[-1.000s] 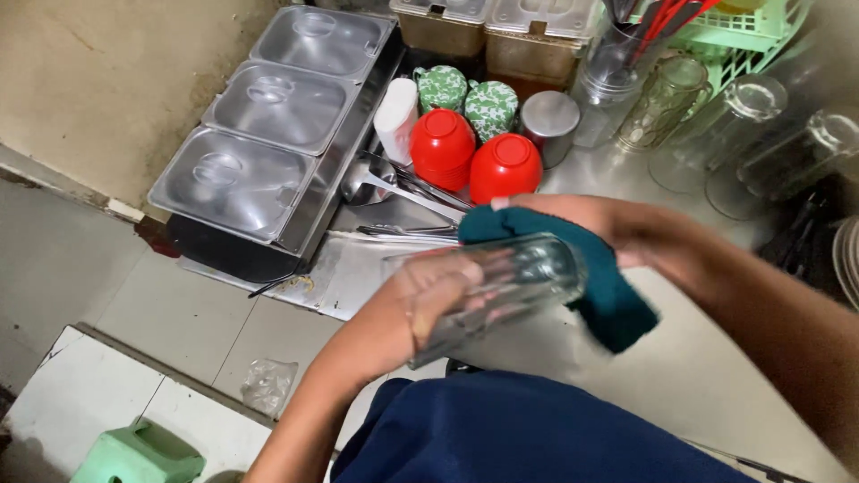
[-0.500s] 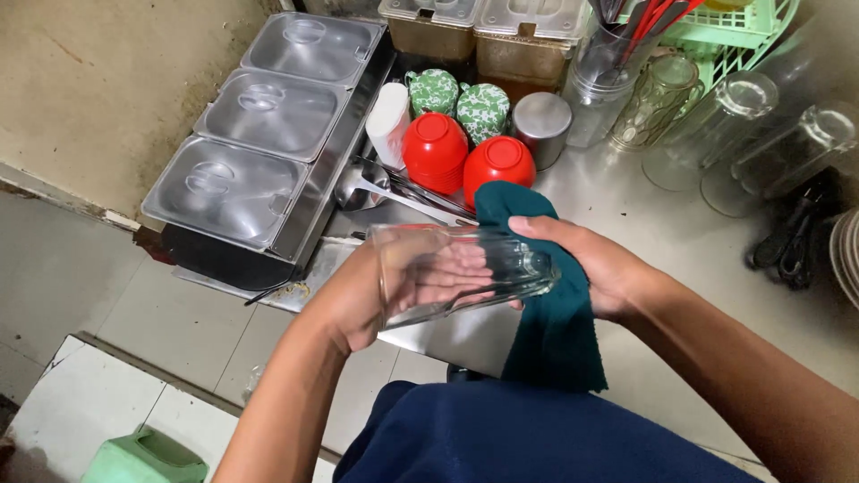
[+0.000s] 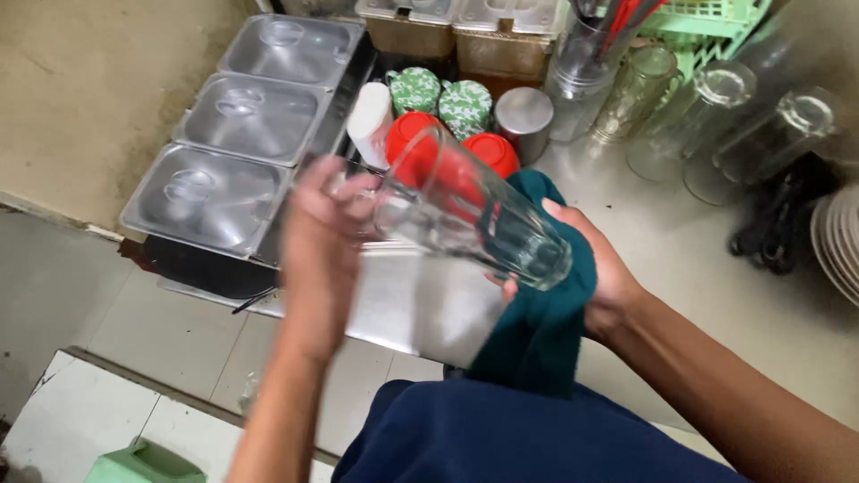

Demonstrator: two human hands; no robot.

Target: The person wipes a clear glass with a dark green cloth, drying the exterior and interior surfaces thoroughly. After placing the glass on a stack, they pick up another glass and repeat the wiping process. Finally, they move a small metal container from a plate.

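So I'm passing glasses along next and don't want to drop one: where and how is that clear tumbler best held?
Grip the clear tumbler around its narrower base end, coming from the left side, as the left hand does now. It lies tilted, the wide open mouth pointing lower right toward the right hand and teal cloth. The walls look faceted, which probably helps the grip.

Your steel desk (image 3: 716, 268) carries upturned glasses (image 3: 716, 125), red cups (image 3: 488, 152), green-patterned lids (image 3: 416, 89), a lidded three-pan container (image 3: 242, 125) and stacked plates (image 3: 841, 241).
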